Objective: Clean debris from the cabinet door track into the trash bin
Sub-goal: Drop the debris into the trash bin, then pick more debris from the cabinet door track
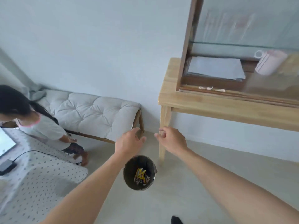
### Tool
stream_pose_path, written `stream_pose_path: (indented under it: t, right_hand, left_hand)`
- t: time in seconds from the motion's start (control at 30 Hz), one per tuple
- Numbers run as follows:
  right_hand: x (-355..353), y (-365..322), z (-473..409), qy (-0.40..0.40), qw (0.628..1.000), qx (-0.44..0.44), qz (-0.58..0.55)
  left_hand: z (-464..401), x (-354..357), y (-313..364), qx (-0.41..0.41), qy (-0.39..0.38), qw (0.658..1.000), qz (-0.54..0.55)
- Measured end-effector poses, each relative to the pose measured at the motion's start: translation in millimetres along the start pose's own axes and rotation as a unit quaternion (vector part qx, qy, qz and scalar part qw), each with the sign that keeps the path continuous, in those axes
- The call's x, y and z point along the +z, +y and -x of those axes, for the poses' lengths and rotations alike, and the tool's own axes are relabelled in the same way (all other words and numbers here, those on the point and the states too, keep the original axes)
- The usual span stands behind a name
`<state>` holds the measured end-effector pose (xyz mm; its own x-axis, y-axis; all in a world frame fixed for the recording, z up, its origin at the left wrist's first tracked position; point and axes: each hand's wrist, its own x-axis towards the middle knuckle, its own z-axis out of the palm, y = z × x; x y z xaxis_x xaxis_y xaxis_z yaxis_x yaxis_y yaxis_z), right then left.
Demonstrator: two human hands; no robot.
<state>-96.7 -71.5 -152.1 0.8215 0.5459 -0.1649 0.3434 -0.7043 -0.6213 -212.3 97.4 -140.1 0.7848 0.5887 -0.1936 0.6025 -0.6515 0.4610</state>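
A round dark trash bin stands on the floor, with a yellow wrapper and other scraps inside. My left hand hovers above its far rim, fingers apart and empty. My right hand is beside it to the right, fingers loosely curled, nothing visible in it. Up on the wooden table stands a glass-fronted cabinet. Pale debris bits lie in the cabinet door track along the cabinet's bottom front edge.
Inside the cabinet are a paper stack and a pink mug. A cushioned bench runs along the wall at left, with a person in front of it. A dotted cloth surface holds a laptop and a charger.
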Motion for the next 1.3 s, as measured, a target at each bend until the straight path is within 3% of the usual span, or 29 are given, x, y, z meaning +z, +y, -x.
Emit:
stream_pose_path:
  t: [0.3,0.6,0.87,1.3]
  right_hand:
    - [-138.7,5.6,29.2,0.120,0.992,0.026,-0.033]
    - [-237.1,77.4,11.3,0.180,0.979,0.092,-0.039]
    - [-262.4,113.4,-50.7,0.149,0.987,0.060,-0.003]
    - [-253.9,126.1,-73.7,0.183,0.981,0.061,-0.012]
  left_hand:
    - [5.2,-82.5,117.8,0.098,0.031,0.995,0.007]
    - [-19.6,-59.6,232.1,0.171,-0.016,0.985,0.006]
    - [-78.9,-16.1,294.6,0.148,-0.004,0.989,-0.016]
    - [-115.0,-0.9,304.3,0.137,0.039,0.990,0.018]
